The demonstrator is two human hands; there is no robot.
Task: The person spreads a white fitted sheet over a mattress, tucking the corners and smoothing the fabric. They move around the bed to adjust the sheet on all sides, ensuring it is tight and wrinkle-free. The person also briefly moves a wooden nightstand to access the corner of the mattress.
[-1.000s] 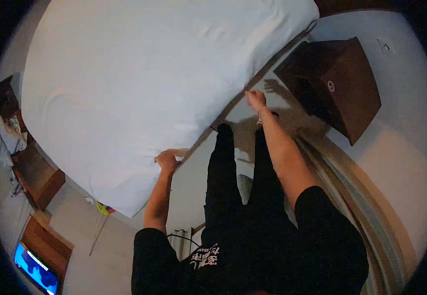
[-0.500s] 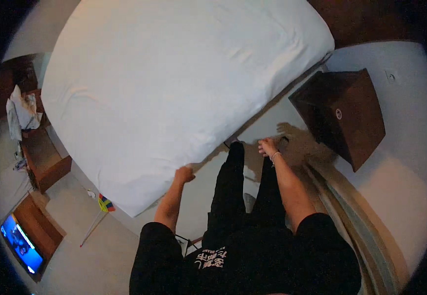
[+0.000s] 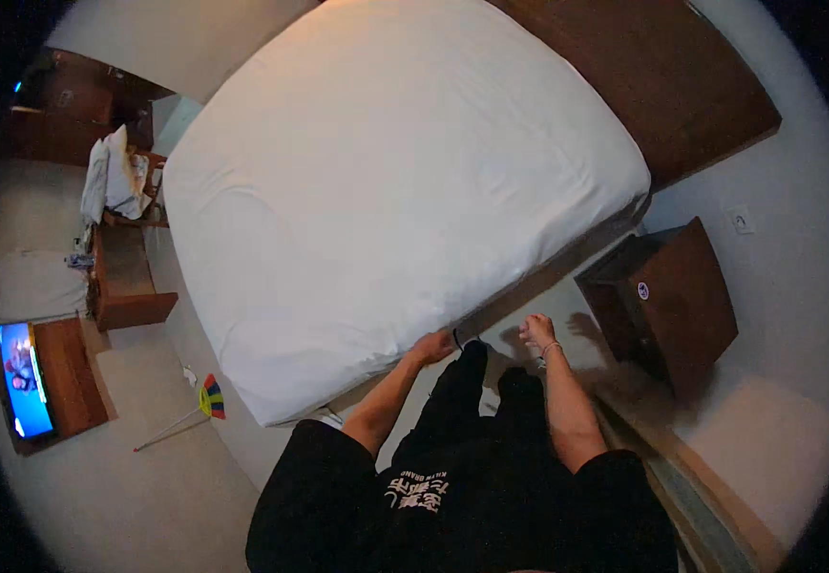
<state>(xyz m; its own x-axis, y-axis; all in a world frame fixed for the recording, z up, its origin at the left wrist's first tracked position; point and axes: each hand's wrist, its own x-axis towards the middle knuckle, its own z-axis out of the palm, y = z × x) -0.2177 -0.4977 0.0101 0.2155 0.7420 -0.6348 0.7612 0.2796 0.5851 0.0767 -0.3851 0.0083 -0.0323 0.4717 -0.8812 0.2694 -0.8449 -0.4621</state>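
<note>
A white fitted sheet [image 3: 405, 181] covers the mattress of a wide bed, with creases along its near side and at the right. At the mattress's near edge is my left hand [image 3: 431, 347], its fingers curled against the lower border of the sheet. What those fingers hold, if anything, is hidden. My right hand [image 3: 537, 331] hangs in the air past the bed's edge, apart from the sheet, with fingers curled in and nothing visible in them. A thin band circles its wrist.
A dark brown nightstand [image 3: 686, 315] stands to the right by the wall, near a brown headboard [image 3: 643, 86]. A multicoloured broom [image 3: 211, 397] leans at the left. Beyond it are a lit television [image 3: 25, 379] and a wooden chair [image 3: 137, 310]. White pillows [image 3: 123, 177] lie farther back.
My left hand has shifted right along the mattress edge. The right hand has dropped slightly lower in the view and stays curled. The view has turned, showing more of the headboard.
</note>
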